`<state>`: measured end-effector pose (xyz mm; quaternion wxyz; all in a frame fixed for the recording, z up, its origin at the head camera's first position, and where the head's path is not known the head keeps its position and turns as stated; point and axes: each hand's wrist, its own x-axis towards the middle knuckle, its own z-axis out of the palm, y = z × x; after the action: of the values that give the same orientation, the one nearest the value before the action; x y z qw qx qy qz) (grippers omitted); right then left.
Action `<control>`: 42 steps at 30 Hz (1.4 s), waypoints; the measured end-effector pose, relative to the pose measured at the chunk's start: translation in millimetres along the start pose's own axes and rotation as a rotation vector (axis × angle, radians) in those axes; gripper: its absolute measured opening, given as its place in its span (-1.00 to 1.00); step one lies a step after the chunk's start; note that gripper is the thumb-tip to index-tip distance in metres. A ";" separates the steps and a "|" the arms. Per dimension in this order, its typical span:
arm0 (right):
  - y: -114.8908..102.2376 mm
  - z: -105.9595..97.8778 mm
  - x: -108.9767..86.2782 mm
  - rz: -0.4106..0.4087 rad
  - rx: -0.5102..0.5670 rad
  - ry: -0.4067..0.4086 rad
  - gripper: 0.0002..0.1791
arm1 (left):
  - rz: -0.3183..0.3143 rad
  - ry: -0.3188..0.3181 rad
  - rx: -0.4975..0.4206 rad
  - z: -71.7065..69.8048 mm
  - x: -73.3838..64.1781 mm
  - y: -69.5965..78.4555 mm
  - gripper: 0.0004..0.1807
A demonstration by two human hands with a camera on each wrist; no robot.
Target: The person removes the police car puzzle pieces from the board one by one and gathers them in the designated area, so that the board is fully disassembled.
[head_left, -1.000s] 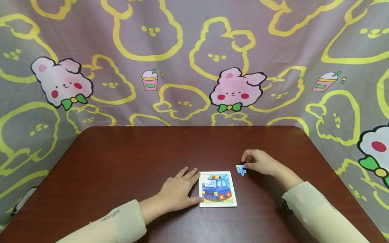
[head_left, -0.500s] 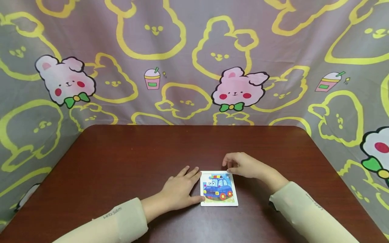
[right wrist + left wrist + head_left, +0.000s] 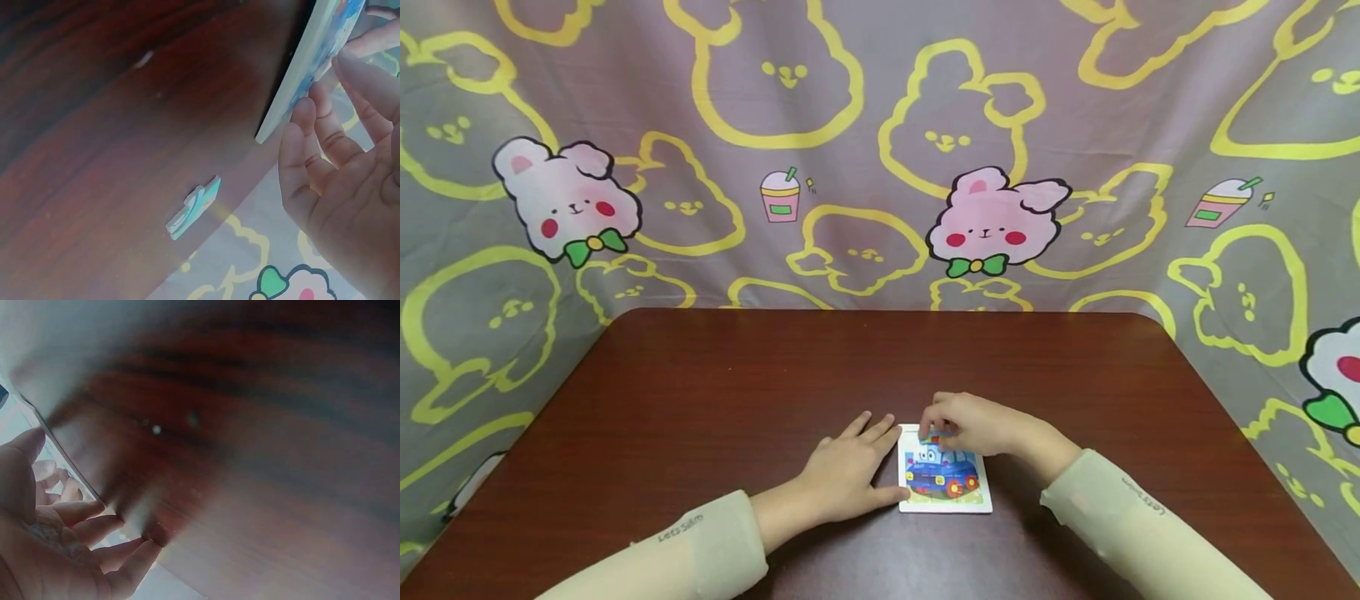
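A square picture puzzle in a white frame (image 3: 946, 507) lies flat on the table, showing a blue cartoon car. My left hand (image 3: 850, 477) lies at its left side with fingers spread and fairly straight, the thumb on the near left corner. Over the puzzle's far part, my right hand (image 3: 985, 425) is bent down, thumb and forefinger apart near the car's roof lights. I see nothing pinched between them, though contact is partly hidden. In the right wrist view, a loose light-blue puzzle piece (image 3: 195, 208) lies on the table, apart from that hand; the head view does not show it.
The dark red-brown table (image 3: 737, 392) has rounded far corners. Behind it and along its sides hangs a grey curtain (image 3: 850, 150) with yellow outlines and rabbit prints.
My right hand has moved left, from beside the loose piece to over the puzzle's far part. The piece has passed out of sight in the head view. The left hand has stayed put.
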<state>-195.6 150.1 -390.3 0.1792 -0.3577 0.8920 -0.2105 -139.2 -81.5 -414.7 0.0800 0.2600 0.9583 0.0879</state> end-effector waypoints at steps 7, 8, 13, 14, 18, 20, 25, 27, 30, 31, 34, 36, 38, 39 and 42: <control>-1.4 2.4 -1.1 -0.020 -0.051 -0.042 -0.64 | 0.003 0.006 -0.008 -0.6 -1.3 -0.6 -0.06; -1.8 2.5 -0.9 -0.024 -0.054 -0.045 -0.63 | 0.003 0.006 -0.009 -0.7 -1.5 -0.7 -0.06; -2.8 2.8 1.3 -0.032 -0.067 -0.054 -0.63 | 0.003 0.010 -0.006 -0.4 -2.7 -0.8 -0.06; -2.6 3.0 2.0 -0.031 -0.067 -0.057 -0.62 | 0.003 0.011 -0.005 -0.3 -2.7 -0.9 -0.06; -2.1 3.1 3.9 -0.030 -0.060 -0.068 -0.60 | 0.002 0.011 -0.006 0.4 -2.8 -0.8 -0.06; -1.9 3.0 4.2 -0.025 -0.047 -0.070 -0.59 | 0.001 0.011 -0.005 0.7 -2.4 -0.8 -0.06; -1.2 3.9 3.8 -0.022 -0.026 -0.065 -0.59 | 0.003 0.012 -0.005 0.2 -1.5 -0.5 -0.06; -1.0 4.2 3.4 -0.028 -0.020 -0.060 -0.59 | 0.003 0.013 -0.003 -0.1 -1.4 -0.2 -0.06; 0.1 3.8 2.5 -0.014 0.006 -0.052 -0.59 | 0.001 0.012 -0.001 0.2 -1.2 0.3 -0.06; 1.1 3.6 2.0 -0.007 0.014 -0.048 -0.59 | -0.001 0.011 -0.001 0.4 -1.0 0.4 -0.06; 4.0 2.3 0.5 0.023 0.034 -0.032 -0.63 | -0.003 0.009 -0.003 1.1 -0.6 0.8 -0.06; 5.9 1.9 -0.4 0.032 0.034 -0.022 -0.67 | -0.006 0.007 -0.007 1.2 -0.5 1.0 -0.06; 6.7 1.9 -1.0 0.034 0.035 -0.014 -0.70 | -0.007 0.007 -0.009 1.3 -0.3 1.2 -0.05; 7.0 2.1 -1.2 0.033 0.038 -0.011 -0.71 | -0.008 0.007 -0.008 1.3 -0.2 1.3 -0.05; 7.9 2.9 -2.1 0.020 0.049 -0.001 -0.73 | -0.008 0.007 -0.008 1.4 0.1 1.6 -0.05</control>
<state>-197.3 156.1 -396.4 0.1903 -0.3445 0.8900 -0.2304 -138.3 -80.0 -415.7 0.0781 0.2557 0.9592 0.0921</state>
